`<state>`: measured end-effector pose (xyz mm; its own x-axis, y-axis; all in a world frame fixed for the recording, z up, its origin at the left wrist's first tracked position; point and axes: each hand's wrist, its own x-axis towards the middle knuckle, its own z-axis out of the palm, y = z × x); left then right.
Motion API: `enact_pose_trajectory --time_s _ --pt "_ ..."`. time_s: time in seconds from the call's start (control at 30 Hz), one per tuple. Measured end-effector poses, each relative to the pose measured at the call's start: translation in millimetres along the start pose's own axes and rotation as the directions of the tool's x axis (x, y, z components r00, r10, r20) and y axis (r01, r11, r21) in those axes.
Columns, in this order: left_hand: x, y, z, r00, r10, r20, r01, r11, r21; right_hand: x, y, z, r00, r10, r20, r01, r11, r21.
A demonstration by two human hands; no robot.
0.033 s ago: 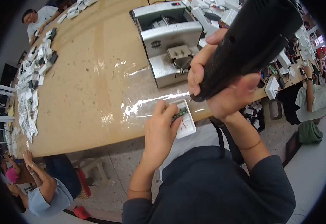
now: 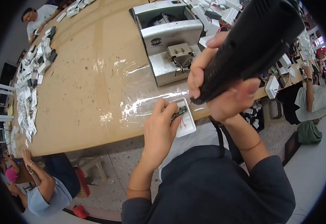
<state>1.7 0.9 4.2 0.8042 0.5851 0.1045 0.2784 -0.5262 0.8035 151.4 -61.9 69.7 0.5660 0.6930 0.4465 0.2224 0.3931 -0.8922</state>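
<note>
My left hand (image 2: 158, 128) is closed at the edge of a shallow white plastic case (image 2: 188, 130), pinching a small green circuit board (image 2: 182, 110) inside it. Thin red wires show in the case below the board. The case rests at the table's front edge. My right hand (image 2: 222, 87) is wrapped around a thick black handheld tool (image 2: 250, 48), held up close to the camera. Its narrow end points down and left, near the right rim of the case. I cannot make out the tool's exact kind.
A silver bench machine (image 2: 172, 41) with an open top stands beyond my hands. White plastic parts (image 2: 28, 89) pile along the table's (image 2: 84, 86) left side, with more at the back right. Other people (image 2: 52, 186) sit around the table. A black bin (image 2: 255, 115) is below right.
The black tool and my right hand have shifted very slightly, with the tool turned a little. My left hand stays at the board.
</note>
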Motion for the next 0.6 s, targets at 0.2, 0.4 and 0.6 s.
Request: enact_pose_trajectory --time_s 0.2,0.4,0.6 --pt "-6.0 -5.2 6.3 1.000 -0.018 -0.001 0.018 1.000 -0.013 -27.9 21.6 0.1 0.996 0.046 0.077 -0.048 0.998 0.032" --pt "-5.5 -5.0 5.8 1.000 -0.001 -0.012 0.001 1.000 -0.010 -33.3 27.1 -0.1 0.992 0.076 0.097 -0.080 0.996 0.042" --pt "-7.0 -5.9 4.1 1.000 0.012 -0.003 -0.012 1.000 0.001 -37.5 34.0 -0.8 0.995 0.075 0.073 -0.077 0.997 0.032"
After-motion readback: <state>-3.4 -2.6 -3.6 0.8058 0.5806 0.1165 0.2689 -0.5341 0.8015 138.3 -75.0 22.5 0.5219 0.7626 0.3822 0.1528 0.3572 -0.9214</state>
